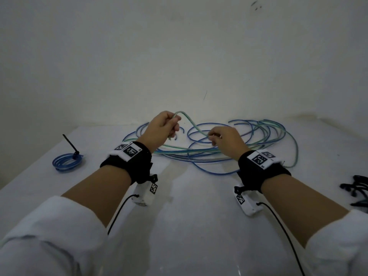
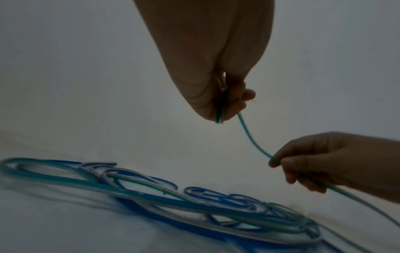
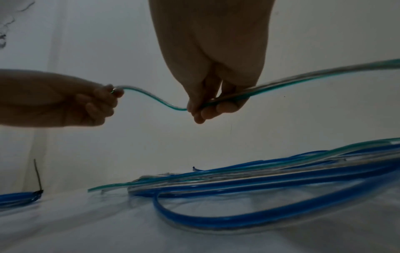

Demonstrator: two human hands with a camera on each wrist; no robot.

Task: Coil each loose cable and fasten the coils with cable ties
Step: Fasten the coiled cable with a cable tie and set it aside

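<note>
My head camera looks forward and down over both forearms at the worktop [image 1: 179,226] and wall, while each wrist camera sits low and close under its palm, facing along my fingers [image 2: 236,102], both sharing the green cable [image 3: 151,99].

White table [image 1: 179,226] bearing a tangle of loose blue and green cables [image 1: 229,154] at centre frame, a tied blue coil [image 1: 66,162] at left, and black cable ties [image 1: 356,188] at right edge.
</note>
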